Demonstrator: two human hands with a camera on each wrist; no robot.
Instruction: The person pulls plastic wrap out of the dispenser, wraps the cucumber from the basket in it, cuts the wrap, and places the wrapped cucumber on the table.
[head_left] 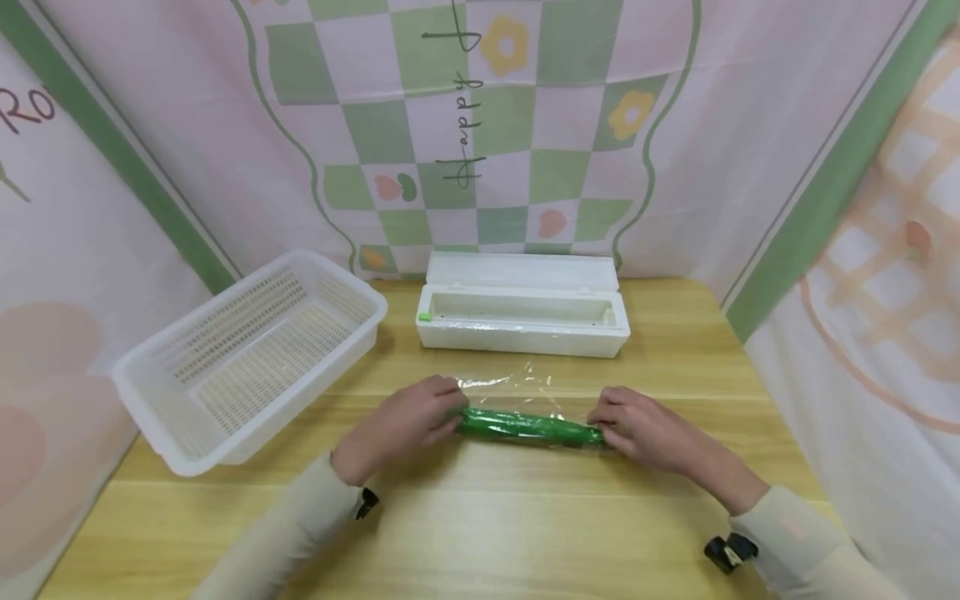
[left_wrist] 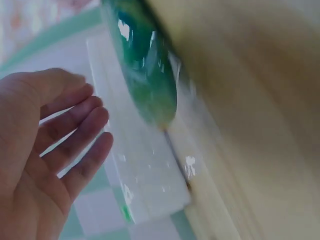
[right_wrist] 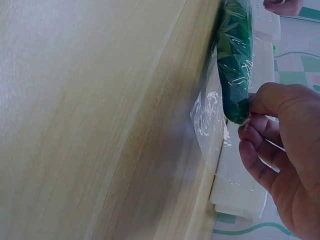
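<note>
From the head cam the left hand [head_left: 408, 421] and right hand [head_left: 643, 427] are pinching the ends of a long green cucumber [head_left: 528, 427] lying on clear plastic wrap [head_left: 510, 390] mid-table, white rectangular dispenser box [head_left: 522, 315] sitting at 12 o'clock, while the left wrist cam is showing straight fingers [left_wrist: 75, 130] beside the cucumber's tip, and the right wrist cam is showing fingertips [right_wrist: 255, 122] curled on the other end.

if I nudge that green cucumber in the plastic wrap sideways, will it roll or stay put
The cucumber is long and round and lies flat on the wooden table, so it would probably roll if pushed across its length. The glossy cling film around it looks slick, so it may slip in the fingers. A loose flap of film still lies on the table and might drag slightly.
</note>
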